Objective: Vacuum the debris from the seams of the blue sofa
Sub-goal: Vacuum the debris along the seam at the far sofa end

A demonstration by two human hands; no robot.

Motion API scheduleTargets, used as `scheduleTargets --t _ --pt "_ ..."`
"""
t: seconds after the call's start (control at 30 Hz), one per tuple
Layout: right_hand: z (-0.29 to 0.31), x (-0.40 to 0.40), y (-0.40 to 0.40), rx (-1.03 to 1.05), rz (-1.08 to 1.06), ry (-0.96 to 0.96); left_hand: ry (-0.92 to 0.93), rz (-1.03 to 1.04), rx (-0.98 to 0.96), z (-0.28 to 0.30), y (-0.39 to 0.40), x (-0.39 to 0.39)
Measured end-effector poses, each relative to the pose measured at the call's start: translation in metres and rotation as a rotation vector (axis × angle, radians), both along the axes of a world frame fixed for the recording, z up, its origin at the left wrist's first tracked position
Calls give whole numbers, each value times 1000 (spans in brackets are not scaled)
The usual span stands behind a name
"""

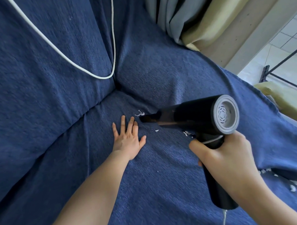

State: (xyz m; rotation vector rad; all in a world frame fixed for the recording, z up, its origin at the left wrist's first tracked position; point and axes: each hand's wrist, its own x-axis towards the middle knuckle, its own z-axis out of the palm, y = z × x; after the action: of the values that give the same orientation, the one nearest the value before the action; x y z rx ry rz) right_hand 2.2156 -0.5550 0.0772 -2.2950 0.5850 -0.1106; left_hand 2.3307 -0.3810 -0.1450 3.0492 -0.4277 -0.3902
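The blue sofa [163, 170] fills the view, its seat and back cushions meeting in a corner seam at the centre. My right hand [226, 158] grips the handle of a black handheld vacuum [200, 115] with a grey rear cap. The vacuum's narrow nozzle tip points left into the seam, right beside a scrap of white debris [140, 113]. My left hand [128, 138] lies flat on the seat cushion with fingers spread, just left of the nozzle. More white bits lie under the vacuum body [187, 133].
A white cable [114, 37] loops down over the sofa back to the corner. Several white scraps [295, 184] lie on the seat at the far right. Grey curtains [173, 15] and a beige wall stand behind the sofa at top right.
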Motion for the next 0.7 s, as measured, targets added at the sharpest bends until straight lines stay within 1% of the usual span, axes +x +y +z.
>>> scheduleTargets --t 0.07,0.3,0.47,0.7 --pt "-3 0 0 0 -10 3 1 -6 5 0 -1 0" --pt "-9 9 -3 5 -62 -79 5 8 -13 -1 0 -4" --pt "-11 10 -1 19 -30 -40 -19 42 -59 -2 0 -9" --pt "-3 -19 -18 37 -106 -16 0 54 -123 5 -11 -28"
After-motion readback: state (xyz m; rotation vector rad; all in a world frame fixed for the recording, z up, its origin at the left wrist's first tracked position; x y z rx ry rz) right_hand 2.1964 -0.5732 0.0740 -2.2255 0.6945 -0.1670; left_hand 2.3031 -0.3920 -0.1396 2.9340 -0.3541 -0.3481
